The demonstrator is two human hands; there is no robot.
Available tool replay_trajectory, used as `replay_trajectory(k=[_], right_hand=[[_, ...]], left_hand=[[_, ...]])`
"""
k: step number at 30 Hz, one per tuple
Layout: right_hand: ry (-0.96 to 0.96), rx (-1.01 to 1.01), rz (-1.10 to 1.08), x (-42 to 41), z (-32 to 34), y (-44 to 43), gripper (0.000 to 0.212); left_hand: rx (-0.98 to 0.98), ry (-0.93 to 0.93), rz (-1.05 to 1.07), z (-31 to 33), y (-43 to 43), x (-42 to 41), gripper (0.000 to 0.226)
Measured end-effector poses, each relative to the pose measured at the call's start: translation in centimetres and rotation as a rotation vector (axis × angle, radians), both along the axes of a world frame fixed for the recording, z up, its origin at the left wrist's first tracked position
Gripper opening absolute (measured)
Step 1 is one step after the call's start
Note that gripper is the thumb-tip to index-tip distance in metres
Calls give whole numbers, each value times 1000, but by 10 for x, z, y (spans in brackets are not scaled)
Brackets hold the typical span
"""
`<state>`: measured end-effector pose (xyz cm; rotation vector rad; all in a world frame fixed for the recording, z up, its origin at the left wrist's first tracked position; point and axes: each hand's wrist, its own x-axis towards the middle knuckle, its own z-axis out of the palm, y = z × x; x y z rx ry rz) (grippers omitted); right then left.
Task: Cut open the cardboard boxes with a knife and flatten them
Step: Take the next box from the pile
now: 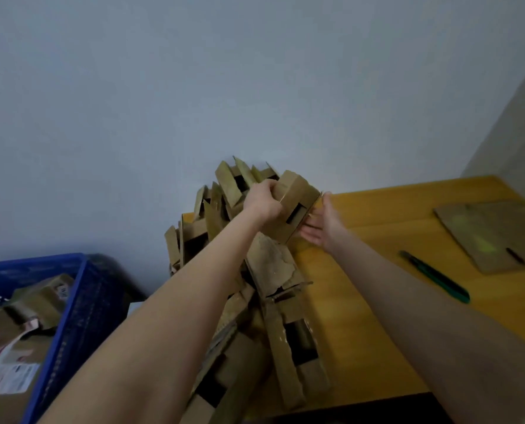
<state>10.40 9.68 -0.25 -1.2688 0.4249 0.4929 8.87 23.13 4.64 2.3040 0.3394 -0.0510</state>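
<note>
A small brown cardboard box is held above a heap of cut and flattened cardboard at the left end of the wooden table. My left hand grips the box's left end with curled fingers. To the box's right, my right hand is open, palm up, with its fingertips at the box's lower right side. A green utility knife lies on the table to the right of my right forearm, untouched.
A flat cardboard sheet with a dark pen-like object lies at the table's far right. A blue plastic crate holding taped boxes stands at the lower left. A pale wall runs behind the table.
</note>
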Motion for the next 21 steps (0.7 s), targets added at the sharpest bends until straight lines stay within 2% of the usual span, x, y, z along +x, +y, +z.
replay_trajectory(k=[4,6,12,14,17,21], right_hand=[[41,34,-24,4,-1,-35,80],[70,73,9,5,-5,-51,76],[155,200,-13,10,-30,-109,20],[156,148,-15,13,-45,-133,23],[159,67,-17,18,-69,-167,42],[202,83,-6,13,-96,-196,47]], left_hand=[[185,-71,-171,-6,-22,3,58],[256,-93,-234,-12,-37,3,54],[332,-58,-279,-41,-96,10,48],[246,-3,-191,-57,-118,14,50],[-10,105,102,-80,-151,17,50],[-335,333,289,-113,-191,7,70]])
